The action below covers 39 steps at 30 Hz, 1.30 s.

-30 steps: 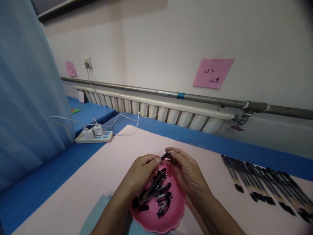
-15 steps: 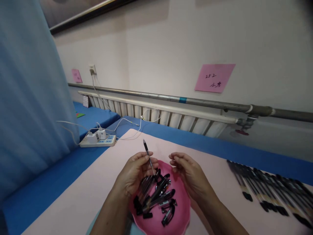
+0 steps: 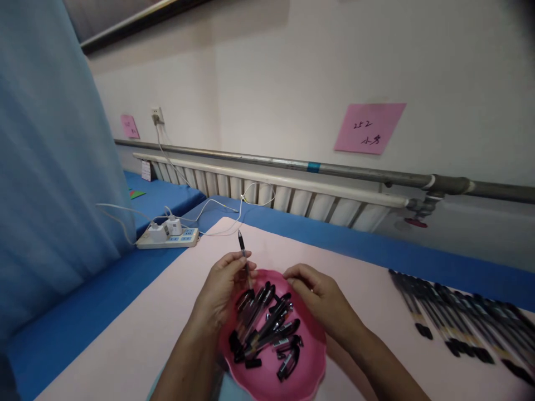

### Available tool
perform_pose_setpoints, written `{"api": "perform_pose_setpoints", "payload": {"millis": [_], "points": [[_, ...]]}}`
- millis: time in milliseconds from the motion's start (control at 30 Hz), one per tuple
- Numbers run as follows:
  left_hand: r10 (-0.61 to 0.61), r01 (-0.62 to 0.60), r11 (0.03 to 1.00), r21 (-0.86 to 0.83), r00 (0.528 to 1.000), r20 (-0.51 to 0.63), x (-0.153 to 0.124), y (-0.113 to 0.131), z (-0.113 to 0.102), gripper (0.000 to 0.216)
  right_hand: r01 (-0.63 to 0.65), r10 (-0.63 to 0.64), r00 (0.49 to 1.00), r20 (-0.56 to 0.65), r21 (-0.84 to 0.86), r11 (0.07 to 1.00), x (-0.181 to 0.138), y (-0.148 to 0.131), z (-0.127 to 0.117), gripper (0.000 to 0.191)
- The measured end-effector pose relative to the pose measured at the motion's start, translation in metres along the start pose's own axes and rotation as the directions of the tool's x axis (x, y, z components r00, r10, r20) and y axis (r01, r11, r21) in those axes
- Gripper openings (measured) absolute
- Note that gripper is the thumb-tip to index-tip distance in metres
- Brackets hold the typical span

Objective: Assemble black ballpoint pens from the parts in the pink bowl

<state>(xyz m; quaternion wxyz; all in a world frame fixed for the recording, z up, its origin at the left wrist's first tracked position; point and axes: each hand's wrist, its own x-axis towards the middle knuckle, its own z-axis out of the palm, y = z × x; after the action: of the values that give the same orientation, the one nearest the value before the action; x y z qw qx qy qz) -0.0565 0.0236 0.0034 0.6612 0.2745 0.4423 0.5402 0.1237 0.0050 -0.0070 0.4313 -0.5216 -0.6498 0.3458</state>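
the left hand [image 3: 223,287] pinches a thin pen [image 3: 243,253] between thumb and forefinger, fingers closed on its lower part, so that it stands nearly upright with its dark tip up, just over the near-left rim of the pink dish [image 3: 267,381]. the right hand [image 3: 320,298] hovers over the far-right rim, fingers loosely curled and a little apart, with nothing visible in them. the dish sits on a pale pink mat [image 3: 125,334] and holds a loose heap of black parts [image 3: 267,326], barrels and caps lying crossed over one another. well apart to the right, a row of pens [image 3: 460,320] lies side by side on the mat. as i judge it, the work goes best if the left grip stays low and firm so the tip does not wobble, while the right hand picks one part from the top of the heap rather than digging, since the pieces are tangled and could spill over the shallow rim. working over the dish would catch anything that slips.
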Motion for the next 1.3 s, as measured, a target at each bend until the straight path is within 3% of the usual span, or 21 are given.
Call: {"api": "perform_pose_setpoints", "payload": {"millis": [133,300,533,733,867,1067,1200,1300], "points": [[0.075,-0.075,0.997,0.004,0.996,-0.047,0.002,0.003,-0.003,0.014,0.102,-0.048,0.969,0.242,-0.216,0.971,-0.006,0.002,0.001,0.021],[0.062,-0.061,0.998,0.031,0.997,-0.04,0.0,0.004,0.0,0.013,0.332,-0.187,0.922,0.338,-0.446,0.831,-0.013,0.004,0.009,0.025],[0.054,-0.051,0.998,0.046,0.997,-0.047,-0.003,0.006,0.001,0.013,0.371,0.002,0.88,0.475,-0.689,0.623,-0.011,0.001,0.014,0.026],[0.041,-0.039,0.997,0.062,0.999,-0.031,-0.002,0.005,0.001,0.014,0.384,0.024,0.893,0.45,-0.787,0.482,-0.014,-0.001,0.02,0.022],[0.049,-0.047,0.997,0.057,0.998,-0.038,-0.001,0.005,0.0,0.013,0.338,0.066,0.903,0.425,-0.796,0.502,-0.017,0.001,0.021,0.02],[0.06,-0.058,0.996,0.065,0.998,-0.033,0.0,0.005,-0.002,0.014,0.234,0.109,0.911,0.398,-0.716,0.658,-0.018,0.004,0.016,0.022],[0.056,-0.055,0.997,0.048,0.998,-0.028,-0.001,0.001,0.002,0.014,0.313,-0.103,0.929,0.356,-0.604,0.733,-0.012,0.0,0.029,0.02],[0.038,-0.039,0.998,0.041,0.999,0.009,-0.002,-0.002,0.005,0.014,0.454,-0.226,0.873,0.432,-0.552,0.699,-0.007,0.003,0.046,0.024]]}}
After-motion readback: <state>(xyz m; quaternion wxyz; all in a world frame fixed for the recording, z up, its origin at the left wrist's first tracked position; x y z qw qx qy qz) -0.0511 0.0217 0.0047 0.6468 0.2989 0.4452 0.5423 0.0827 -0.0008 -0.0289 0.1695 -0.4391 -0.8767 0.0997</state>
